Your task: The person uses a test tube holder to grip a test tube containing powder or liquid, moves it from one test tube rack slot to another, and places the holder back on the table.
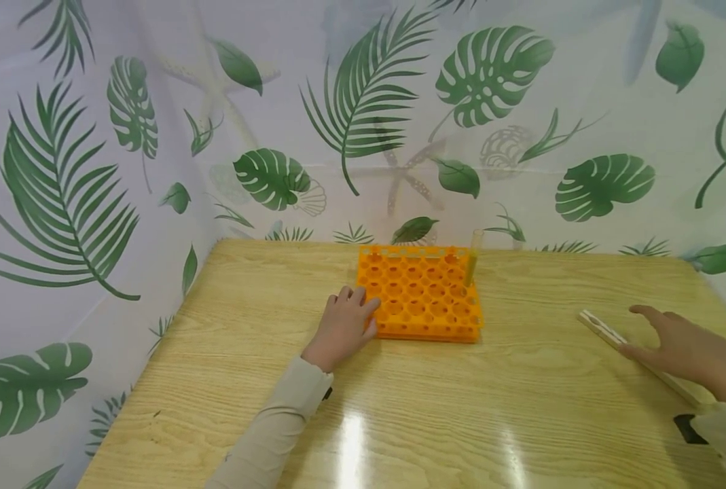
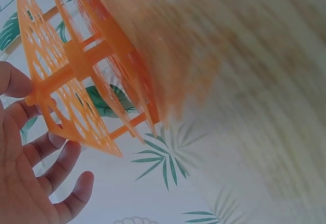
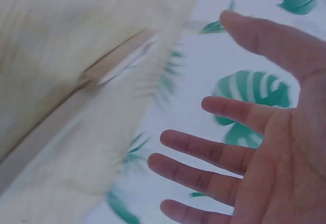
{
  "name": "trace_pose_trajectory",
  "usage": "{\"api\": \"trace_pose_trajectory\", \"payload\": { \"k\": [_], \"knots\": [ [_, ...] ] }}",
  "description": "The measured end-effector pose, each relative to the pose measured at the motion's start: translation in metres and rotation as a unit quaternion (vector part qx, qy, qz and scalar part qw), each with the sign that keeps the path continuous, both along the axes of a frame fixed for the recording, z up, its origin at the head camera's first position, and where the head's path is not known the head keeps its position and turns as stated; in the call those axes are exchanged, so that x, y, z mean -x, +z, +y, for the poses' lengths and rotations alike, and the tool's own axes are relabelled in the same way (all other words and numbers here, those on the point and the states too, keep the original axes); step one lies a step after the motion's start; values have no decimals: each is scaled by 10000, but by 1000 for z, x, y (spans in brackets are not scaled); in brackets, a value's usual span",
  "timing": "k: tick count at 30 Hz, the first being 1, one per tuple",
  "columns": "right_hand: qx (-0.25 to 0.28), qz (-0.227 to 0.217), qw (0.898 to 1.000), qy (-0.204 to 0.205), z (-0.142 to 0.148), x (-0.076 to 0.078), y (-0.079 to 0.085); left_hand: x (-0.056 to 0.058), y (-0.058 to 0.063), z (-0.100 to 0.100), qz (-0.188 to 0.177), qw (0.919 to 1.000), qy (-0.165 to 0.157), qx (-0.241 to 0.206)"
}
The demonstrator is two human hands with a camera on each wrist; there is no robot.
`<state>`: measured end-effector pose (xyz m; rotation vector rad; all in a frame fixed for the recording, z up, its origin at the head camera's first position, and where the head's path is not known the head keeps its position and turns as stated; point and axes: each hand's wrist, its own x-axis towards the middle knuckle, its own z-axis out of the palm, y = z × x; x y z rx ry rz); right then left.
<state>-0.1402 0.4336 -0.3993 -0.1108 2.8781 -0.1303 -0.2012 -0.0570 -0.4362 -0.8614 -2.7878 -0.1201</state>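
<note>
In the head view, an orange plastic test tube rack [image 1: 420,292] stands on the table, its top pierced by rows of round holes. My left hand [image 1: 343,324] grips the rack's left end; in the left wrist view, its thumb and index finger are at the corner of the orange frame [image 2: 61,76]. A glass test tube [image 1: 473,261] with yellowish contents stands slightly tilted at the rack's right side. My right hand [image 1: 689,350], fingers spread, is above a long wooden test tube clamp [image 1: 604,329]. The right wrist view shows the clamp [image 3: 117,58] apart from the empty palm.
The wood-grain table [image 1: 246,414] meets a pale leaf-print cloth [image 1: 375,204] behind the rack and along the left side. Dark bands [image 1: 689,429] show at the wrists.
</note>
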Motion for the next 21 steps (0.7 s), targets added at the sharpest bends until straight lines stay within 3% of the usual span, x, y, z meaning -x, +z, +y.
{"api": "trace_pose_trajectory", "payload": {
  "k": [5,11,16,21],
  "knots": [
    [-332,442,9984,129,-26,-5,17,0,1,0,-25,10000,-10,-81],
    [-192,1244,9913,397,-59,-11,29,1,1,2,82,10000,-11,-56],
    [185,1338,9902,356,-84,-16,34,-1,1,3,128,9998,119,32],
    [477,1585,9850,483,-111,-22,34,-5,3,6,-150,9988,452,64]
  ]
}}
